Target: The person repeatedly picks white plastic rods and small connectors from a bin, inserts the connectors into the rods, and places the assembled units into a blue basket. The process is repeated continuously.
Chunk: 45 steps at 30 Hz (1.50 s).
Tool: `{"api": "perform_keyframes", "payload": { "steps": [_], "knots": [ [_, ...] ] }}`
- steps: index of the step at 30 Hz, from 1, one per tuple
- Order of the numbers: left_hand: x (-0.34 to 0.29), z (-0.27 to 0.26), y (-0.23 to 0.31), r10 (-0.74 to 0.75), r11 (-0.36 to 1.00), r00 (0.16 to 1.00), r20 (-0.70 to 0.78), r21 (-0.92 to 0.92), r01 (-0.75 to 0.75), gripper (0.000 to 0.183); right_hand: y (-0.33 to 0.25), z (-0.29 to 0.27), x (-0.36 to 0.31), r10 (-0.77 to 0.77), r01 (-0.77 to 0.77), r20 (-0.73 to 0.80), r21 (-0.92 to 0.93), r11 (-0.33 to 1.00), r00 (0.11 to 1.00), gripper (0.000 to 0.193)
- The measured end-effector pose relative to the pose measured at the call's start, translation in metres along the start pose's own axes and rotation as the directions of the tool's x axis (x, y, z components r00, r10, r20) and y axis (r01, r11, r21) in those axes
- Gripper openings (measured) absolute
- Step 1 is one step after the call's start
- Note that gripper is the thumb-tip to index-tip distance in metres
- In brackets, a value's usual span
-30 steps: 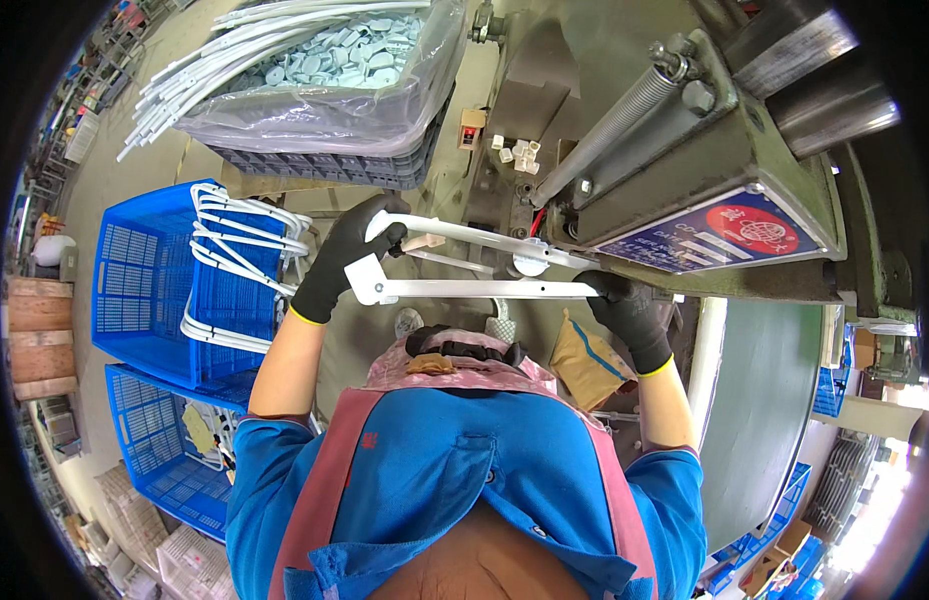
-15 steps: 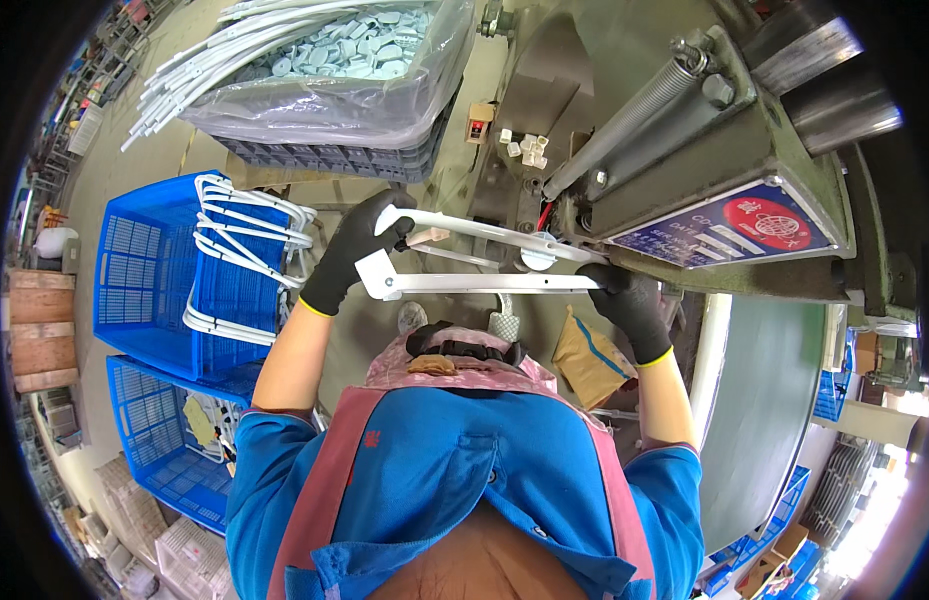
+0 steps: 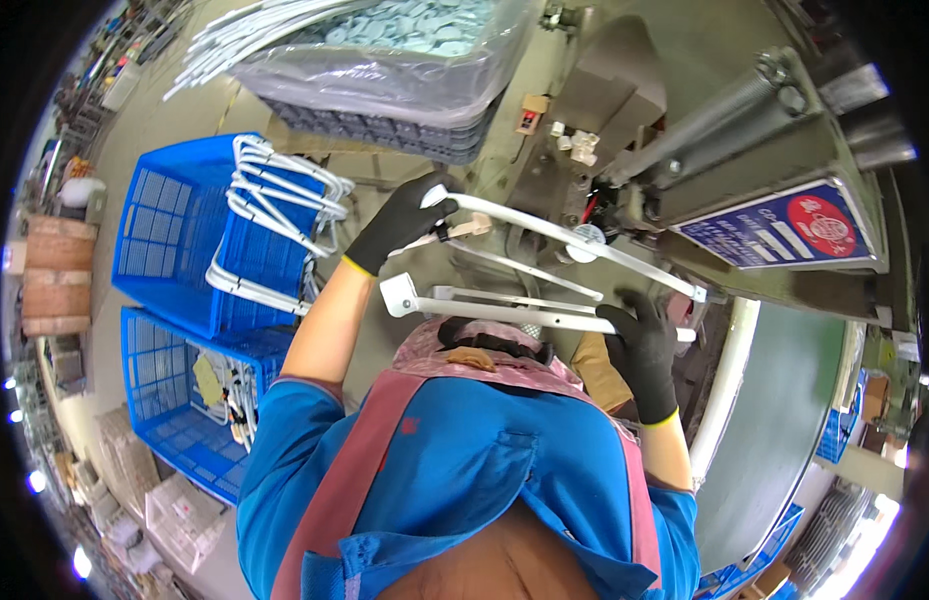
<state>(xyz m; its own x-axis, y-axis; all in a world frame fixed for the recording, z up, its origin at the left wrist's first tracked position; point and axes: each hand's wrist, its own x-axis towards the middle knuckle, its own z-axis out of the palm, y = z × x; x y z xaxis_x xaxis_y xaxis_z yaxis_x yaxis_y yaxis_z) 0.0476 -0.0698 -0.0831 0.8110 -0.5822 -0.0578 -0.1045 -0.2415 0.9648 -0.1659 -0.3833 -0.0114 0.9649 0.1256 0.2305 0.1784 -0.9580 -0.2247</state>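
Note:
Both my hands wear black gloves with yellow cuffs. My left hand (image 3: 406, 222) is closed around the left end of an upper white metal tube (image 3: 529, 222), which slants down to the right and bears a round white disc (image 3: 586, 243). Lower down, my right hand (image 3: 641, 345) wraps round a second white metal tube (image 3: 504, 313) near its right end. That tube has a flat white end piece (image 3: 397, 296) at its left. Thinner white bars show between the two; how they all join is unclear. The frame is held in front of my apron, beside a press machine (image 3: 774, 190).
At the left stand two blue crates (image 3: 174, 235), the farther one with bent white tube frames (image 3: 284, 205) over its rim. A plastic-lined grey crate (image 3: 384, 85) holds pale pieces and long white tubes. Small white blocks (image 3: 579, 145) lie by the press. A green-topped surface (image 3: 774, 420) is at right.
The upper tube's right end has come away from the press and now shows whole. More bars have come into sight between the tubes. The whole view has shifted.

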Motion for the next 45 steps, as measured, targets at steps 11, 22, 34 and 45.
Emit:
{"api": "perform_keyframes", "payload": {
  "steps": [11,22,34,45],
  "knots": [
    [-0.004,0.009,-0.018,-0.081,0.991,0.988,-0.135,-0.119,0.065,0.026,-0.019,-0.040,0.029,0.036,-0.020,-0.137,0.112,0.993,0.990,0.026],
    [-0.012,0.014,-0.005,0.081,0.994,0.980,-0.182,0.083,-0.066,0.026,-0.006,-0.026,0.039,0.152,-0.159,-0.096,-0.068,0.985,0.984,0.027],
    [-0.013,0.015,-0.006,0.068,0.997,0.982,-0.178,0.030,-0.064,0.024,-0.005,-0.020,0.032,0.162,-0.164,-0.025,-0.128,0.978,0.986,0.034],
    [-0.017,0.015,0.009,0.199,0.966,0.954,-0.223,0.208,-0.152,0.027,-0.026,0.024,-0.009,0.197,-0.209,0.070,0.291,0.934,0.978,0.057]
  ]
}}
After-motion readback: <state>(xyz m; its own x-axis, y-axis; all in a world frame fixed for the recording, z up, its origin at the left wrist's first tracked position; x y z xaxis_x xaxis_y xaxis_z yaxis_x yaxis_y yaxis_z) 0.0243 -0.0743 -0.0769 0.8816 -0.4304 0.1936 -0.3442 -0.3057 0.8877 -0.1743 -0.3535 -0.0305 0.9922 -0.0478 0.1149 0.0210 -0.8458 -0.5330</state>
